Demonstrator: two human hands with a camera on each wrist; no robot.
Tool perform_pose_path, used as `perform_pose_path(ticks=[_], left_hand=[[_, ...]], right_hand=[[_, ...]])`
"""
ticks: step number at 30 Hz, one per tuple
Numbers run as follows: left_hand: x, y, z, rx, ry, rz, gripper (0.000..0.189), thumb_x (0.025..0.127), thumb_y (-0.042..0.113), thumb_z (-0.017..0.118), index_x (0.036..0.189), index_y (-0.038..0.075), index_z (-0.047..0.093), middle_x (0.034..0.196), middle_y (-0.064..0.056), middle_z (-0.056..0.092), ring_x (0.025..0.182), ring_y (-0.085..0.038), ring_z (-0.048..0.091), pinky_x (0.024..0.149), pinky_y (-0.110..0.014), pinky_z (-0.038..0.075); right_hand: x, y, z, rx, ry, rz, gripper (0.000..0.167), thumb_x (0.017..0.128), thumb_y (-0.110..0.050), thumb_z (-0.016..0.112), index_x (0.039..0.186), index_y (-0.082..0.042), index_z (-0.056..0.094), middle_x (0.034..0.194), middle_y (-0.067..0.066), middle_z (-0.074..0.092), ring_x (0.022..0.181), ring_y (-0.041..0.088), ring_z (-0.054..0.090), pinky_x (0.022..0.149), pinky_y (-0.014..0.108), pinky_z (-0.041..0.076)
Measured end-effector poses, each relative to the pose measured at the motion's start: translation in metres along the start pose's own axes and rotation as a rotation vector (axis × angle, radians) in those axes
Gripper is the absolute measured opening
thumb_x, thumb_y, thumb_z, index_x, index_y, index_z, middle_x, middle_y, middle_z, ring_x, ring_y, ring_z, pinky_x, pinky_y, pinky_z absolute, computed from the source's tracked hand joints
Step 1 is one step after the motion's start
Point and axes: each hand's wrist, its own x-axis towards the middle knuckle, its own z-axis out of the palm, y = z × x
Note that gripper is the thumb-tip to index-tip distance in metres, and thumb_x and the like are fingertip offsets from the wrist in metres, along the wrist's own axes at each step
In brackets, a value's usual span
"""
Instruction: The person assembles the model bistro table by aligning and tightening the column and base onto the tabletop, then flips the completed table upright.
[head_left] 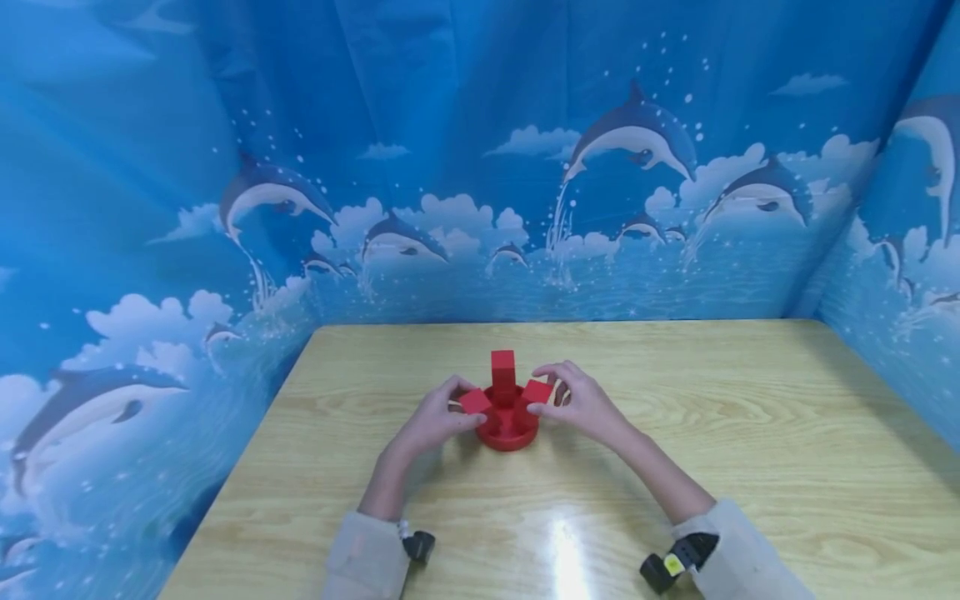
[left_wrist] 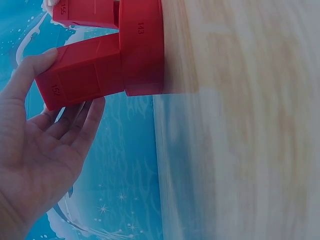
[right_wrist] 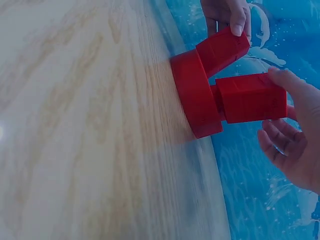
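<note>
A round red base sits on the table, with the number 143 on its side. Three red rectangular blocks rise from it. The back block stands upright with no hand on it. My left hand pinches the left block, numbered 152, between thumb and fingers near its top. With my right hand I grip the top of the right block, thumb on one side. Both held blocks lean outward, their lower ends at the base. In the right wrist view, a narrower neck shows between the right block and the base.
The light wood table extends around the base. Behind it and along both sides hangs a blue curtain printed with dolphins and clouds. Each sleeve carries a small black wrist device, such as the right one.
</note>
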Motion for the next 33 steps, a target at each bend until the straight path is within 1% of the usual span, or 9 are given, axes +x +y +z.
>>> perform_pose_path(ticks=[2,6,12,16,18,22,26,28,33], left_hand=[[0.000,0.000,0.000,0.003,0.002,-0.002,0.042,0.076,0.019,0.074,0.111,0.016,0.052,0.105,-0.001,0.055,0.098,-0.021,0.054,0.078,-0.034,0.050],[0.000,0.000,-0.001,0.005,0.003,-0.001,0.042,0.076,0.020,0.074,0.112,0.016,0.052,0.105,0.000,0.055,0.098,-0.020,0.054,0.078,-0.034,0.049],[0.000,-0.001,0.000,0.000,0.001,0.008,0.042,0.076,0.019,0.074,0.112,0.015,0.052,0.105,0.000,0.055,0.098,-0.020,0.054,0.078,-0.034,0.049],[0.000,-0.002,-0.001,-0.004,-0.001,0.002,0.041,0.076,0.019,0.074,0.111,0.016,0.053,0.105,0.000,0.056,0.098,-0.020,0.054,0.079,-0.034,0.049],[0.000,-0.002,-0.001,-0.003,-0.001,-0.001,0.041,0.076,0.019,0.074,0.111,0.016,0.053,0.105,0.000,0.055,0.098,-0.020,0.054,0.079,-0.035,0.049],[0.000,-0.002,-0.002,-0.002,0.001,-0.002,0.041,0.076,0.019,0.074,0.111,0.016,0.053,0.106,0.000,0.055,0.099,-0.020,0.054,0.080,-0.035,0.049],[0.000,-0.002,-0.002,-0.003,0.002,0.001,0.041,0.077,0.021,0.074,0.112,0.017,0.052,0.106,0.001,0.055,0.099,-0.020,0.054,0.080,-0.035,0.049],[0.000,-0.002,-0.002,-0.004,0.002,0.007,0.041,0.077,0.021,0.074,0.112,0.018,0.052,0.106,0.001,0.055,0.099,-0.020,0.054,0.080,-0.035,0.049],[0.000,-0.001,-0.002,-0.007,-0.007,0.017,0.042,0.077,0.021,0.074,0.112,0.016,0.052,0.106,0.000,0.055,0.099,-0.020,0.054,0.080,-0.034,0.049]], right_hand=[[-0.001,0.000,0.001,-0.025,-0.011,0.002,0.053,0.075,-0.035,0.075,0.119,-0.011,0.056,0.097,0.001,0.051,0.079,0.015,0.053,0.063,0.027,0.050],[-0.003,0.001,0.002,-0.004,-0.052,-0.026,0.052,0.079,-0.028,0.073,0.124,-0.011,0.054,0.111,0.004,0.050,0.091,0.020,0.051,0.066,0.029,0.051],[-0.004,0.003,-0.006,0.158,-0.191,-0.082,0.051,0.082,-0.008,0.064,0.131,-0.008,0.048,0.129,0.009,0.046,0.111,0.028,0.046,0.084,0.048,0.046],[-0.004,0.003,-0.012,0.171,-0.259,-0.093,0.050,0.083,-0.012,0.066,0.130,-0.008,0.050,0.128,0.007,0.050,0.113,0.027,0.045,0.087,0.052,0.043],[-0.003,0.002,-0.011,0.143,-0.247,-0.089,0.047,0.082,-0.017,0.068,0.126,-0.009,0.053,0.123,0.005,0.052,0.109,0.025,0.048,0.084,0.048,0.046],[0.000,-0.004,-0.002,0.009,-0.155,-0.075,0.049,0.077,-0.032,0.074,0.118,-0.011,0.058,0.108,0.000,0.055,0.092,0.018,0.053,0.073,0.035,0.051],[0.002,-0.010,0.009,-0.096,-0.101,-0.087,0.057,0.074,-0.043,0.074,0.118,-0.010,0.058,0.099,-0.001,0.053,0.087,0.018,0.052,0.071,0.035,0.051],[0.003,-0.013,0.011,-0.078,-0.109,-0.084,0.057,0.076,-0.040,0.074,0.121,-0.010,0.055,0.102,-0.001,0.052,0.092,0.019,0.052,0.075,0.038,0.050],[0.002,-0.012,0.008,0.091,-0.206,-0.058,0.049,0.082,-0.015,0.068,0.127,-0.013,0.051,0.121,-0.001,0.052,0.110,0.021,0.047,0.088,0.048,0.043]])
